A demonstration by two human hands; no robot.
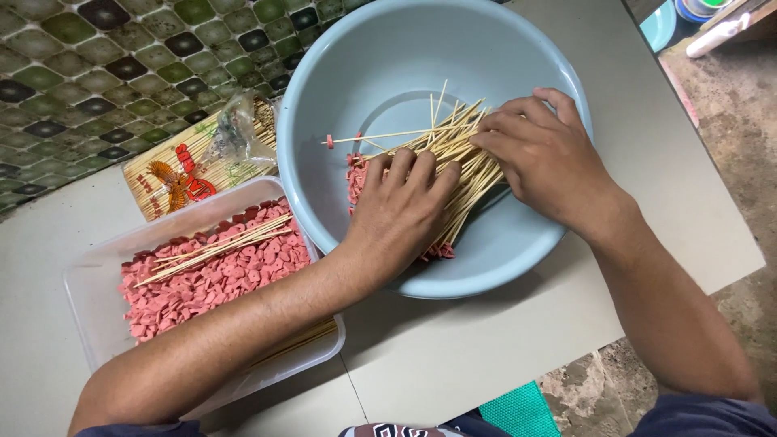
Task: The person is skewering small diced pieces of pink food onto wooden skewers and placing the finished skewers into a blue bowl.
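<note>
Gathering skewers [453,166] in the basin [518,251]: left hand [401,212] and right hand [541,154] pressed flat, fingers spread, gripping nothing; next likely squaring them up.

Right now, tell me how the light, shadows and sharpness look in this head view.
Head view: soft, even light, no hard glare; the pale blue basin shows only a faint sheen. A shadow falls on the table beneath the basin and forearms. The left hand, right hand and skewers are sharp; the tiled floor bends slightly toward the edge.
</note>
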